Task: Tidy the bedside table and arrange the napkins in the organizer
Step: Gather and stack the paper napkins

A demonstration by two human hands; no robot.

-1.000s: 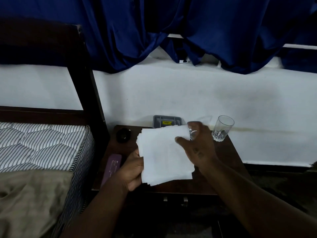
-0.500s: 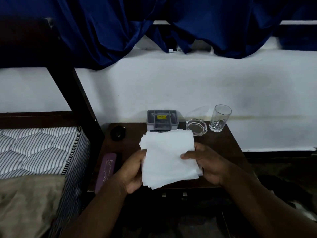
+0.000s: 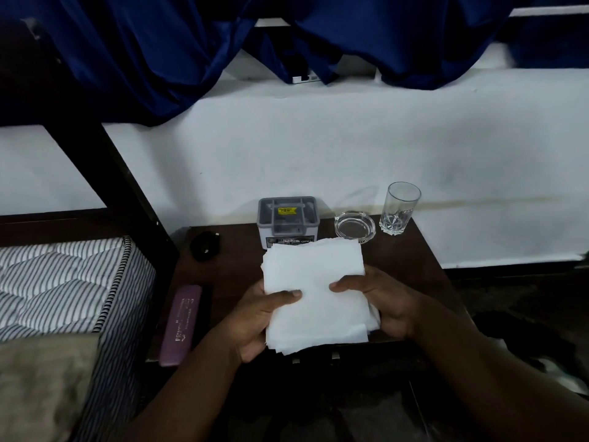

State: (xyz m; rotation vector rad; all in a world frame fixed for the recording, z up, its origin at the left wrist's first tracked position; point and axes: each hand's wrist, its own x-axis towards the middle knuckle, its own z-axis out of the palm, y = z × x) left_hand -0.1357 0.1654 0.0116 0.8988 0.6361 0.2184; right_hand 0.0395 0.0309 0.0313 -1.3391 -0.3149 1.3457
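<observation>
Above bedside table (image 3: 409,260), left hand (image 3: 255,319) and right hand (image 3: 387,301) tight around napkin stack (image 3: 315,272)

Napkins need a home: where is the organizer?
Head view: the grey organizer stands at the back of the table, left of the ashtray, behind the held napkins.

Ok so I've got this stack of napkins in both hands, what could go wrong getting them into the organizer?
The napkins are unevenly stacked, with sheets poking out by the right hand, so some could slip loose. The ashtray and glass stand close beside the organizer; a reaching hand might knock them. The stack looks wider than the organizer's slots, so it may crumple.
</observation>
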